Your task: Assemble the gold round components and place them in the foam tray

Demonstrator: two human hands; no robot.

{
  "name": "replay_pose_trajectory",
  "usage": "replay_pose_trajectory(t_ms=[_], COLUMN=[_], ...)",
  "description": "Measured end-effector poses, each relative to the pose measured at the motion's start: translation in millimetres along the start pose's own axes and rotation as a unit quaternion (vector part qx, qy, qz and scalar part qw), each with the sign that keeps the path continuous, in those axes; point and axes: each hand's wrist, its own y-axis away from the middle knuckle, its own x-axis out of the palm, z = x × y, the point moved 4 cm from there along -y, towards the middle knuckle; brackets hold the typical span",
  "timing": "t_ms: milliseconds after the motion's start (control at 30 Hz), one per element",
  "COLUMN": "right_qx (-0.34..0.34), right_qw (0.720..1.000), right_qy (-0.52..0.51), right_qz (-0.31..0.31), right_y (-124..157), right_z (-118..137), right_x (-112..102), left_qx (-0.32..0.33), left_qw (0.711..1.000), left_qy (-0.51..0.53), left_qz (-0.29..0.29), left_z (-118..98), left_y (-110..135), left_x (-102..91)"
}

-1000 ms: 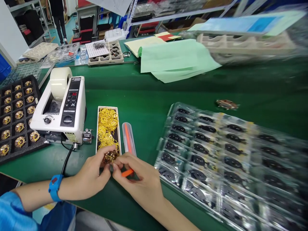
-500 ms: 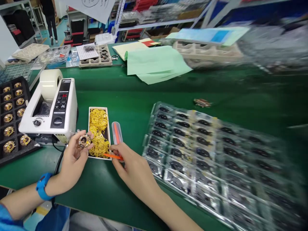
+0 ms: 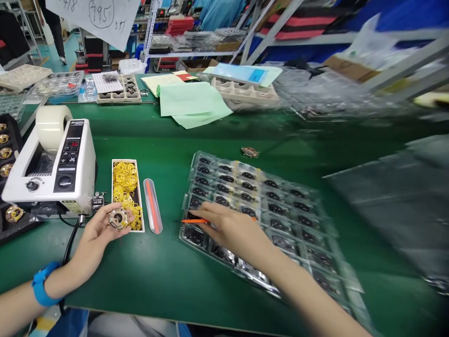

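Note:
In my left hand a round watch movement with a metallic rim is held between thumb and fingers. It is just in front of the lower end of a white box of yellow rings. My right hand is closed round a slim orange pointed tool, whose tip points left. That hand is over the near-left part of a clear plastic tray holding black discs in its pockets. Whether it touches the tray cannot be made out.
A white tape dispenser stands at left, beside a black tray of gold round parts. A clear case with an orange strip lies between my hands. Behind the tray lies a small metallic part. Green sheets lie farther back.
My right hand has moved right with the orange tool, from the box of yellow rings to over the clear tray. My left hand still holds the watch movement. The view has turned right.

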Motion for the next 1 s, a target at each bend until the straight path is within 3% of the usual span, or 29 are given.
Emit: replay_pose_trajectory(t_ms=[133, 233, 300, 400, 500, 600, 767, 1000], right_qx=[-0.004, 0.045, 0.097, 0.142, 0.169, 0.189, 0.214, 0.212], right_qw=[1.0, 0.99, 0.959, 0.902, 0.86, 0.838, 0.821, 0.84], right_qy=[-0.021, -0.125, -0.254, -0.401, -0.478, -0.508, -0.525, -0.492], right_qz=[-0.02, -0.055, -0.079, -0.065, -0.052, -0.06, -0.075, -0.087], right_y=[-6.0, -20.4, -34.0, -55.0, -67.7, -69.8, -63.9, -62.8], right_z=[2.0, 19.5, 39.5, 73.8, 94.0, 97.8, 97.3, 102.6], right_x=[-4.7, -13.2, -15.4, -10.0, -1.3, 6.7, 15.4, 14.8], left_qx=[-0.021, -0.028, -0.024, -0.008, 0.0, 0.004, 0.007, 0.011], left_qw=[0.999, 0.996, 0.995, 0.994, 0.993, 0.993, 0.994, 0.993], left_qy=[0.006, 0.006, 0.007, 0.003, -0.013, -0.031, -0.048, -0.044], left_qz=[0.042, 0.08, 0.098, 0.11, 0.114, 0.109, 0.103, 0.114], left_z=[3.9, 8.5, 10.6, 10.9, 9.0, 6.4, 4.0, 7.2], left_y=[-2.5, -5.2, -6.4, -6.7, -5.6, -4.0, -0.6, 1.1], left_x=[1.6, 1.8, 2.2, 4.1, 7.0, 8.5, 8.9, 9.4])
